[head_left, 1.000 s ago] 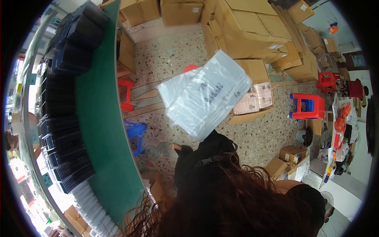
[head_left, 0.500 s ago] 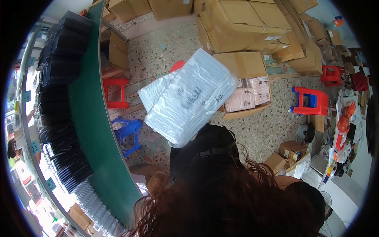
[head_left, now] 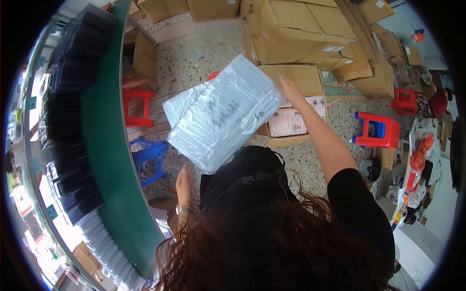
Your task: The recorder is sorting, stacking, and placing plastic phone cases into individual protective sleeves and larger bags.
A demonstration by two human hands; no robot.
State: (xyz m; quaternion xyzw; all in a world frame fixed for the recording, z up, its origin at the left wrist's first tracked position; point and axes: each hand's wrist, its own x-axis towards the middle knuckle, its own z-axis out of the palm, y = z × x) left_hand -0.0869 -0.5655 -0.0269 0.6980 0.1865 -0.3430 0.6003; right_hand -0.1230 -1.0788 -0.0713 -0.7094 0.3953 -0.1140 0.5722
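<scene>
A large bundle of pale flat pieces wrapped in clear plastic point(head_left: 225, 114), with black handwriting on top, lies tilted in front of me. Under its left side shows a second wrapped bundle point(head_left: 180, 104). My right hand point(head_left: 290, 91) reaches forward to the bundle's right end, fingers stretched out along the plastic edge; whether they touch it is hard to make out. Low by the bundle's near left corner, my left hand point(head_left: 184, 180) holds nothing, its fingers extended and slightly blurred. A bit of red point(head_left: 212, 76) peeks out behind the bundles.
An open cardboard box point(head_left: 291, 141) with wrapped pinkish stacks stands right of the bundle. Large cartons point(head_left: 296, 29) rise behind it. On the left runs a green table point(head_left: 109, 160) with rows of black trays point(head_left: 60, 138). Red point(head_left: 138, 107) and blue point(head_left: 149, 157) stools stand beside it.
Both my hands have come into view, the right at the bundle's right end, the left near its lower left corner. The bundles appear slightly further left in the picture.
</scene>
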